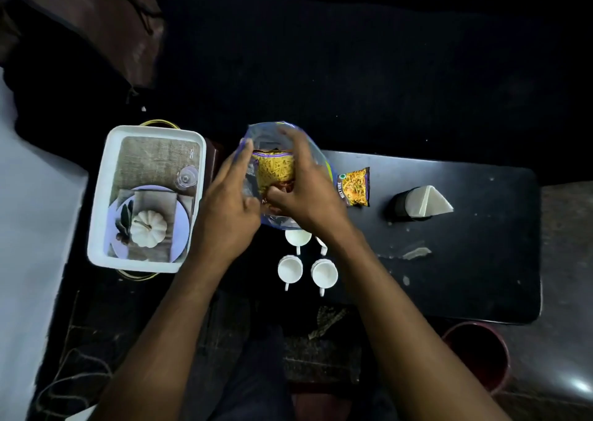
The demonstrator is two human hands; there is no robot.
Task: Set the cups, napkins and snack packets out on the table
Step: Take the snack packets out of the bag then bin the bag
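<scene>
A clear plastic bag hangs above the left end of the black table. My left hand grips the bag's left side. My right hand reaches into the bag and closes on a yellow snack packet inside it. Another snack packet, labelled mixture, lies flat on the table to the right. Several white cups stand below the bag, with two fully in view and two partly hidden under my right wrist. A black holder with white napkins stands further right.
A white tray with a printed place-setting picture sits to the left on a stand. A red bucket stands on the floor at lower right. Scraps and white specks dot the table's right half. Dark fabric fills the far side.
</scene>
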